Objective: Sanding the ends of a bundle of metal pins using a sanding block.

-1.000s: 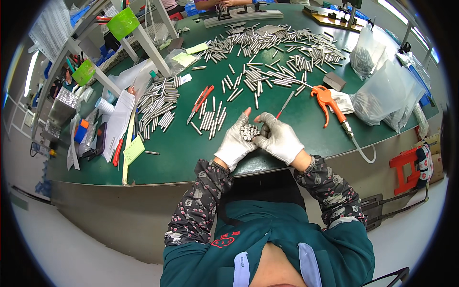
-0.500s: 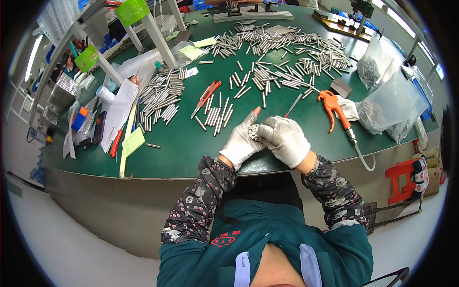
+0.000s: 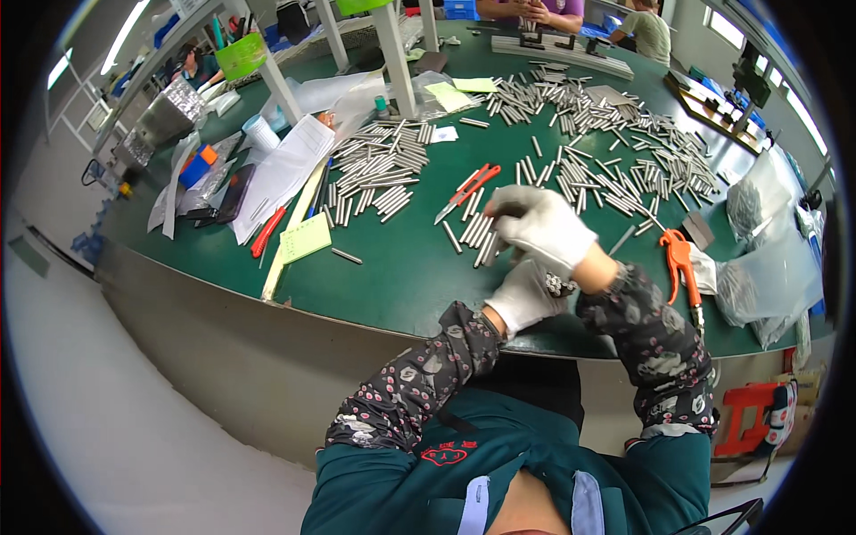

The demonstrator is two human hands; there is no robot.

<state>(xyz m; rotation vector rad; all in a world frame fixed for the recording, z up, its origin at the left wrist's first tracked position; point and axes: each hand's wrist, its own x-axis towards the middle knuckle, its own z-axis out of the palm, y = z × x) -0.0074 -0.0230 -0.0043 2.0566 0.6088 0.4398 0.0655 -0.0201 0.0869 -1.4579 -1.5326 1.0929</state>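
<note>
Over a green tabletop (image 3: 392, 285), a worker's white-gloved left hand (image 3: 522, 300) is closing around a bundle of short metal rods (image 3: 559, 285), the rod ends showing beside the fingers. Just above, the right hand (image 3: 548, 230) is hovering with its fingers curled near a small group of rods (image 3: 480, 234); blur and the angle are hiding whether it is gripping anything. Only a small share of the metal appears gathered: one bundle is sitting in the left hand, while a left-hand heap (image 3: 379, 165) and a wider heap (image 3: 673, 169) are lying loose and unbundled. A red-handled knife (image 3: 470, 189) is resting beside the small group, and an orange air gun (image 3: 679, 259) is lying to the right, near clear plastic bags (image 3: 758, 201) holding more pieces.
</note>
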